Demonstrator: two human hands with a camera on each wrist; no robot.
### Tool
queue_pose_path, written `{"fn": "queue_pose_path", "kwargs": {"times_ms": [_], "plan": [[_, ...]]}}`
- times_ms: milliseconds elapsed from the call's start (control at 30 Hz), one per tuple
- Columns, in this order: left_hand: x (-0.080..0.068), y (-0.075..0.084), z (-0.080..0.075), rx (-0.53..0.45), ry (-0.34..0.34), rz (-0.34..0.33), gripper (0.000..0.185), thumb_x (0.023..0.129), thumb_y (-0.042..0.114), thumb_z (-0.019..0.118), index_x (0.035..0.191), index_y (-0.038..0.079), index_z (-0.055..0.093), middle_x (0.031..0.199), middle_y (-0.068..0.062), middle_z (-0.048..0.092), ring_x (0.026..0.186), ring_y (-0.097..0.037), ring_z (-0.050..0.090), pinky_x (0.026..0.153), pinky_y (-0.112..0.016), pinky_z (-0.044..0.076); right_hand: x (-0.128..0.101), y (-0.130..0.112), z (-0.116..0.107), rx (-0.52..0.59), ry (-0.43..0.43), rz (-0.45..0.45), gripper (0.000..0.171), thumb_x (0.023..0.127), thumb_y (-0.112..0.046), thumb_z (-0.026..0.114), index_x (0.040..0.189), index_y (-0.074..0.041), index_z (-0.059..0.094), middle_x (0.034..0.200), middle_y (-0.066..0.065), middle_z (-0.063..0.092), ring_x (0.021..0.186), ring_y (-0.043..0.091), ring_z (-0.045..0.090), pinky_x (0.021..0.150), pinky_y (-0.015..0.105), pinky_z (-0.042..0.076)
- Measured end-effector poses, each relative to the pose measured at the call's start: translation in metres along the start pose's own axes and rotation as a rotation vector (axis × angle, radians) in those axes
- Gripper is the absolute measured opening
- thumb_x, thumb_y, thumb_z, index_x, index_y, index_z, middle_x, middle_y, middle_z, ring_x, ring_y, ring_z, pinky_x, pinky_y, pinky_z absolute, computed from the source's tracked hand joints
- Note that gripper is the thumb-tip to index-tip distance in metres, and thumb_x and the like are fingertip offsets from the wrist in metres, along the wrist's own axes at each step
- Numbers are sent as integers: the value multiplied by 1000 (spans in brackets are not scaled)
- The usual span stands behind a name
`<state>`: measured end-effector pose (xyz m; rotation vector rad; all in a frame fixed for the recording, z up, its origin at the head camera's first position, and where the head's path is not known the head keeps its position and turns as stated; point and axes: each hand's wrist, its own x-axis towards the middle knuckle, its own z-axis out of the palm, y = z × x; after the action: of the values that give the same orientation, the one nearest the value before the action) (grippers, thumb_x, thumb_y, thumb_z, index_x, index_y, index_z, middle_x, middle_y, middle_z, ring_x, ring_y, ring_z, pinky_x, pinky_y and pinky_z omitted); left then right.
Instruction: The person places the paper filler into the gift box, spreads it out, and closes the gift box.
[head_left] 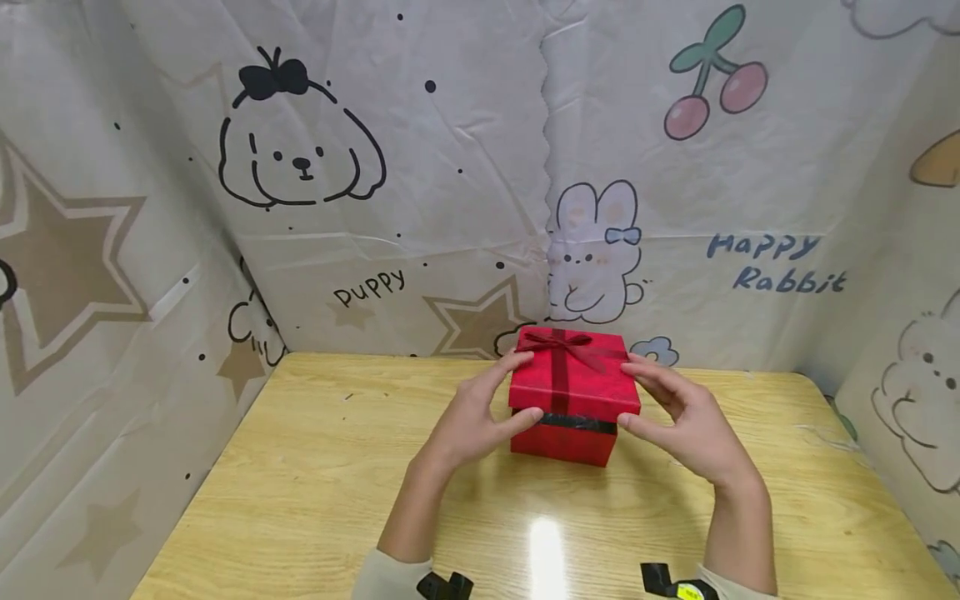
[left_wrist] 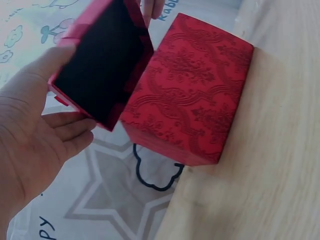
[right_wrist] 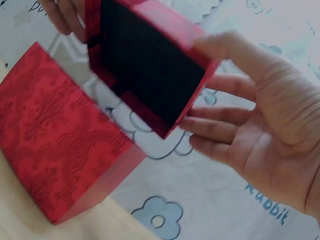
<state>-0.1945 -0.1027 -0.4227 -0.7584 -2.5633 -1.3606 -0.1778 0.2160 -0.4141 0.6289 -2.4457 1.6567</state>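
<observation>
A red gift box (head_left: 562, 446) stands on the table, its sides patterned with dark scrolls in the left wrist view. Above it, both hands hold the red lid (head_left: 600, 392), which is lifted and tilted; a dark red ribbon bow (head_left: 557, 340) is on its top. The left hand (head_left: 472, 417) grips the lid's left side, thumb at the near edge. Opposite, the right hand (head_left: 690, 425) pinches the right side between thumb and fingers. From both wrists the lid's black inside (left_wrist: 107, 57) shows. What the box contains is hidden.
The light wooden table (head_left: 337, 467) reaches back to a pale printed cloth (head_left: 465, 208) hanging behind and at both sides. The box stands near the table's far edge, close to that cloth. A wrist strap mount (head_left: 446, 586) sits on the left sleeve.
</observation>
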Motion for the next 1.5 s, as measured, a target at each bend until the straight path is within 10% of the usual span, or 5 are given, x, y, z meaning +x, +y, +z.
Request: {"fn": "queue_pose_path", "kwargs": {"times_ms": [200, 567, 1500], "plan": [[-3, -14, 6, -6, -52, -76, 66, 93, 29, 85, 152, 27, 55, 171, 3, 33, 154, -29, 39, 118, -53, 40, 6, 7, 11, -106, -19, 14, 57, 84, -10, 91, 136, -10, 67, 163, 7, 46, 151, 33, 40, 111, 8, 33], [-1, -25, 10, -44, -114, -98, 64, 90, 17, 87, 147, 19, 57, 172, 0, 31, 153, -26, 40, 119, -40, 41, 7, -1, 14, -299, -125, 119, 60, 83, -17, 93, 136, -10, 66, 165, 7, 43, 148, 45, 43, 116, 63, 39], [2, -28, 23, 65, -114, -122, 71, 93, 17, 84, 155, 19, 52, 173, -4, 31, 157, -28, 32, 124, -56, 30, 10, 10, 17, -369, -140, 159, 60, 84, -15, 91, 137, -7, 65, 164, 13, 42, 150, 48, 37, 115, 68, 37]]}}
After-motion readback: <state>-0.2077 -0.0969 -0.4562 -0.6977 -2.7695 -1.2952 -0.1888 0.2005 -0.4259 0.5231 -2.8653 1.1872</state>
